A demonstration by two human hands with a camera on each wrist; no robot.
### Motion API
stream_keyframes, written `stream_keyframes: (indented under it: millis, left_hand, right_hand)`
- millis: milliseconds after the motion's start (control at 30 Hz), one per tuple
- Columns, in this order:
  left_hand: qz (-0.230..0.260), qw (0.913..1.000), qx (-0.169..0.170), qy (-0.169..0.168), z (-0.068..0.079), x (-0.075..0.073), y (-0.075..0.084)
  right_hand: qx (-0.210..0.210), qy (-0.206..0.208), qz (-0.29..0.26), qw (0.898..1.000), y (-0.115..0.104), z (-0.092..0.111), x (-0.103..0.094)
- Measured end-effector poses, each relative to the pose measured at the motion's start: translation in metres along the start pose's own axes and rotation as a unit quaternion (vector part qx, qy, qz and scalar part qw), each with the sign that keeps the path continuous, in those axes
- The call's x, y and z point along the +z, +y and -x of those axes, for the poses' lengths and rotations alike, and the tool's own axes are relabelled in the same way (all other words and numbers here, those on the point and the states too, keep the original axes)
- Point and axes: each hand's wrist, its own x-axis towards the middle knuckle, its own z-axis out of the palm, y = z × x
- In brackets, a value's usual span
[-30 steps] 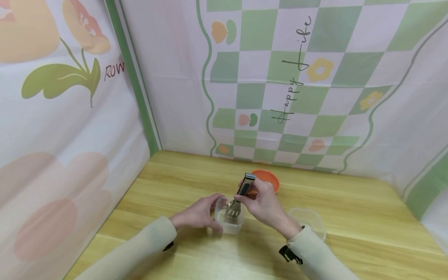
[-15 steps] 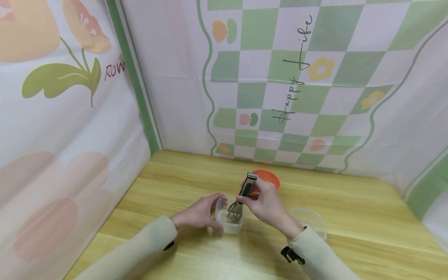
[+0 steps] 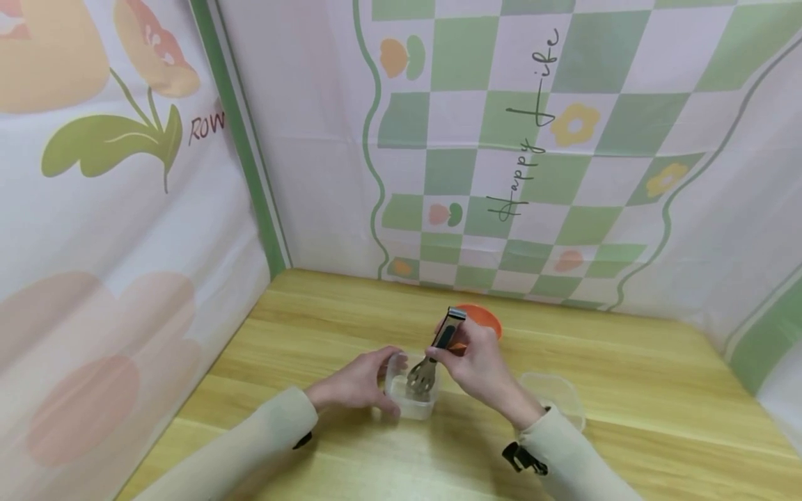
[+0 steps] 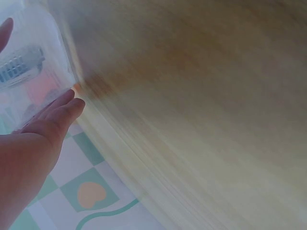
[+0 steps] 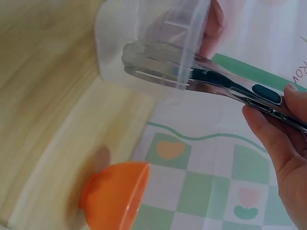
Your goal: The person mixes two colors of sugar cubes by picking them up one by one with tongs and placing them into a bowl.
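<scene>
My left hand (image 3: 357,383) holds a clear plastic container (image 3: 415,412) from its left side, thumb near the front and fingers at the back. In my right hand (image 3: 479,369) is a pair of metal tongs (image 3: 446,335) with dark grip inserts, pinched between thumb and fingers. The tongs slant down, their slotted heads (image 5: 148,60) inside the container. Both arms of the tongs lie close together in the right wrist view. I cannot tell whether anything sits between the heads.
An orange bowl (image 3: 487,319) stands on the wooden table (image 3: 326,306) behind my right hand, partly hidden by it. A clear plastic lid or shallow tray (image 3: 554,386) lies to the right, partly behind the right forearm. Printed curtains border the table at the back and left.
The tongs have shifted slightly to the right within the container, their top end moving right along with my right hand. My left hand and the container have stayed almost in place.
</scene>
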Motion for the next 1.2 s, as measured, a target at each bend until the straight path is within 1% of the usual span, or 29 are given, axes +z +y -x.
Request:
stream_keyframes:
  millis: [167, 333, 500, 667, 833, 1000, 1200]
  left_hand:
    - [-0.001, 1.0, -0.003, 0.003, 0.0, 0.0, 0.001]
    - [0.001, 1.0, 0.001, 0.003, 0.0, 0.001, 0.001]
    - [0.0, 1.0, 0.0, 0.003, 0.0, 0.001, 0.0]
    - [0.002, 1.0, 0.0, 0.002, 0.0, 0.001, -0.001]
    - [0.0, 1.0, 0.001, -0.001, -0.001, 0.001, -0.001]
    - [-0.003, 1.0, 0.001, 0.002, -0.001, 0.001, -0.001]
    - [-0.005, 1.0, 0.003, 0.002, -0.002, 0.001, -0.002]
  right_hand:
    - [-0.01, 0.018, -0.005, 1.0, -0.004, -0.003, -0.006]
    - [-0.022, 0.042, -0.01, 0.999, -0.009, -0.008, -0.016]
    - [-0.032, 0.067, -0.011, 0.997, -0.015, -0.016, -0.033]
    - [-0.034, 0.1, 0.011, 0.994, -0.021, -0.024, -0.053]
    - [-0.022, 0.129, 0.035, 0.991, -0.024, -0.03, -0.069]
    - [-0.007, 0.135, 0.071, 0.988, -0.017, -0.036, -0.077]
    - [0.007, 0.138, 0.114, 0.984, 0.005, -0.042, -0.08]
